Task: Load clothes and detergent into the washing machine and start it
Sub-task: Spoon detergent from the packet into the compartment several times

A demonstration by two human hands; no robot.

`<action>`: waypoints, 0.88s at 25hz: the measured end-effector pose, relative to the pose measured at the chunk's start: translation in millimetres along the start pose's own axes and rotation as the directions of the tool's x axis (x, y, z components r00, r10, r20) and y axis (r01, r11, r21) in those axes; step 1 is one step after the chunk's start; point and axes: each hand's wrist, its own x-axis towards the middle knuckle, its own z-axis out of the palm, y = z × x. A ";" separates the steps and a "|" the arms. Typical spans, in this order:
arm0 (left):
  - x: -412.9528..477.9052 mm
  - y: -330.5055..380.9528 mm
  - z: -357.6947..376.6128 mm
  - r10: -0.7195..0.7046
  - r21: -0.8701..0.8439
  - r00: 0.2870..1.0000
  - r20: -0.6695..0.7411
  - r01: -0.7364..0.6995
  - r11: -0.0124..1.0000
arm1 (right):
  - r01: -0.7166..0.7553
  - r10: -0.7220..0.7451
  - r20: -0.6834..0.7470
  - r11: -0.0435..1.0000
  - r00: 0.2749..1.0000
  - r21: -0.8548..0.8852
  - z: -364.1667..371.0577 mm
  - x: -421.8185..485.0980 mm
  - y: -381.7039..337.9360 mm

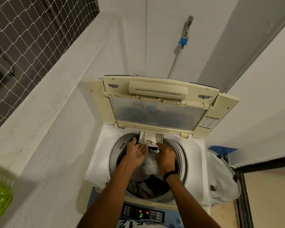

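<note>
Currently the left hand (137, 152) is flat open, palm up and holding nothing, over the drum (180, 155) just below the detergent drawer (150, 137). The right hand (165, 155) has its fingers curled, pinching what looks like a small scoop (150, 142) by the end of its thin handle. The bowl end sits at the drawer's front lip. Can't tell if there's powder in it.

The drawer is pulled out from the back edge and overhangs the drum. Clothes (150, 163) are in the drum, a white piece on top and darker ones underneath.

Handling, my read:
- **Scoop:** light and stiff, so a fingertip pinch at the handle end suits it. Keep it level until it's over the drawer.
- **Powder:** loose, spills easily.
- **Drawer:** looks like thin plastic hanging unsupported, so push it home gently by the front lip.
- **Clothes:** soft and limp, grab anywhere.

Writing:
- **Control panel (142, 214):** shows a green "F" and two small red indicators I can't read.
- **Sticker (208, 122):** on the open lid (158, 111), text too small to read.
- **Shirt (138, 225):** the upside-down print at the bottom edge looks like "12".

Off to the left is a green basket (0, 196).
</note>
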 end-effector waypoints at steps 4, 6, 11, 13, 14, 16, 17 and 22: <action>1.1 0.8 1.9 -0.007 0.000 1.000 0.008 0.007 1.000 | 0.016 -0.015 -0.042 1.000 0.999 0.027 -3.1 -0.9 -3.8; 1.4 2.1 2.0 -0.008 -0.005 1.000 0.011 0.008 1.000 | 0.026 -0.026 -0.029 1.000 0.999 0.004 -0.7 0.2 -2.0; 1.4 2.3 1.1 -0.014 0.002 1.000 0.014 0.014 1.000 | 0.038 -0.036 -0.094 0.999 0.995 0.018 0.1 -2.8 -0.7; -1.5 4.4 0.7 -0.008 -0.007 1.000 0.007 0.008 1.000 | 0.028 -0.014 -0.162 0.996 0.987 0.085 -5.5 -2.0 -4.1; -4.7 6.2 0.5 0.002 -0.016 1.000 0.005 -0.001 1.000 | -0.017 0.043 -0.181 0.990 0.982 0.143 -10.0 -1.2 -6.2; -15.0 12.0 0.9 0.034 -0.040 0.999 0.008 -0.033 0.999 | -0.150 0.210 -0.166 0.937 0.964 0.315 -13.8 3.1 -5.5; -22.5 15.6 0.9 0.053 -0.052 0.999 0.013 -0.052 0.997 | -0.209 0.290 -0.124 0.872 0.949 0.442 -14.1 5.1 -4.7; -90.1 48.3 -1.8 0.226 -0.068 0.973 0.053 -0.222 0.973 | -0.414 0.480 0.319 0.103 0.817 0.905 -24.0 0.5 -42.6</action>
